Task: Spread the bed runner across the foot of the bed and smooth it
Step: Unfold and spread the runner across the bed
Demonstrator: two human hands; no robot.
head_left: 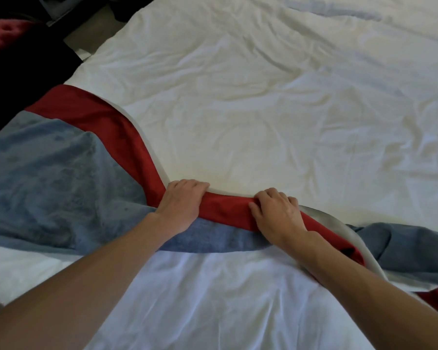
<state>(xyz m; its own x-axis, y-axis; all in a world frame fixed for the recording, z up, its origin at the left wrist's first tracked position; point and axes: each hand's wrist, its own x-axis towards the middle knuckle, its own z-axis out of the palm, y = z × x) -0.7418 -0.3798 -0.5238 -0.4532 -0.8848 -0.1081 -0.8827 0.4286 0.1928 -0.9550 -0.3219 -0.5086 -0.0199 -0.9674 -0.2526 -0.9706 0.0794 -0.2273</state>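
The bed runner is blue-grey plush with a red band and a pale grey lining along its far edge. It lies bunched across the near part of the white bed, wider at the left and folded over itself at the right. My left hand grips the red edge near the middle, fingers curled over it. About a hand's width to the right, my right hand pinches the same red edge. Both forearms reach in from the bottom of the view.
Wrinkled white bedding covers the bed beyond and in front of the runner. A dark red tufted seat and dark furniture stand off the bed's left side, with a strip of floor between them and the bed.
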